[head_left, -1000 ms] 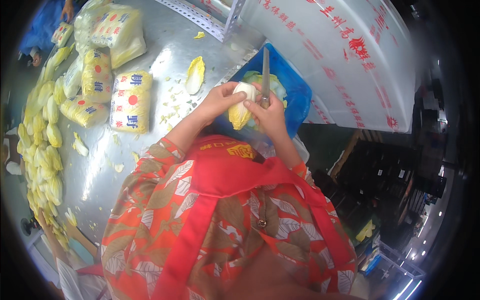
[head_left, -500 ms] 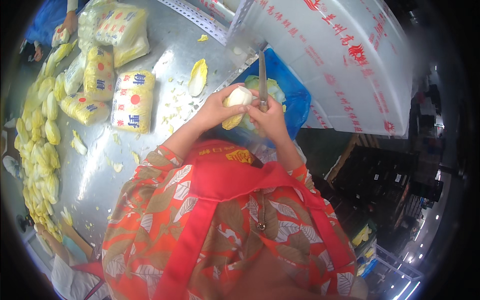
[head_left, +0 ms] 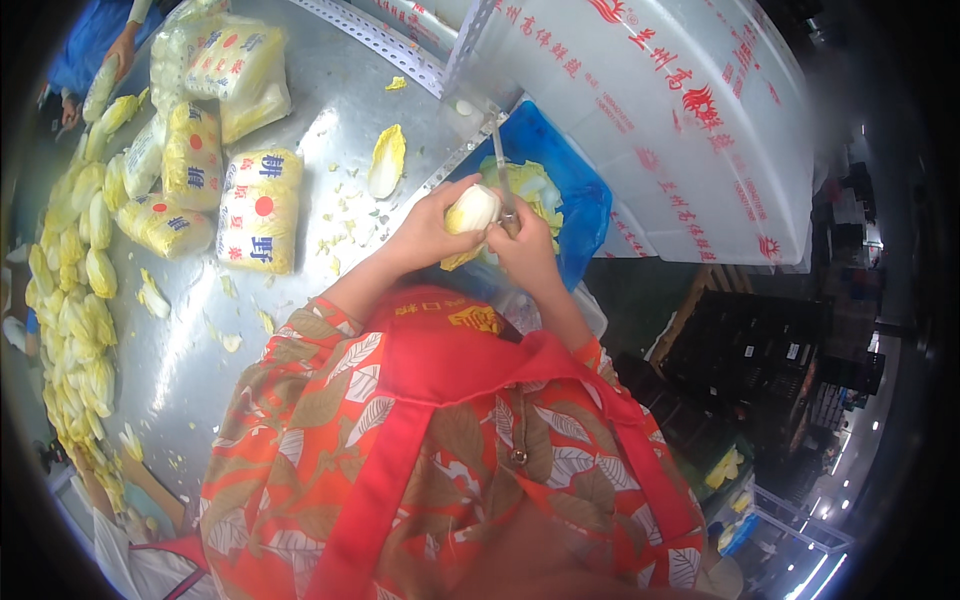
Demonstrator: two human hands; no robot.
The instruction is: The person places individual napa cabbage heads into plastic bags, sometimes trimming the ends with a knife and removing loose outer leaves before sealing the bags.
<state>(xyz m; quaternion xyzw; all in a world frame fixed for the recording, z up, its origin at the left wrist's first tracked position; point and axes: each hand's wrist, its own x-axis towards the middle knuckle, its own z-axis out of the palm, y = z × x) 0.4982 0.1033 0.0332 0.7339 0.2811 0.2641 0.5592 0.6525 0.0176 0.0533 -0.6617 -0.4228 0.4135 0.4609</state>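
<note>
Fingers of the left hand (head_left: 425, 230) curl partly closed around one baby napa cabbage (head_left: 471, 212), held near the rim of one blue-lined bin (head_left: 582, 185); those of the right hand (head_left: 528, 248) wrap one knife (head_left: 502, 168) by its handle, just beside the cabbage. Whether its edge touches, I cannot tell. Trimmed leaves (head_left: 537, 185) lie in the bin. On the metal table (head_left: 330, 105), one large yellow leaf (head_left: 387, 162) lies near four red-dotted cabbage bags (head_left: 260, 225); the heaped cabbages (head_left: 75, 320) overlap too much to count. Since one second ago, the blade has tipped leftward and the cabbage has tilted.
</note>
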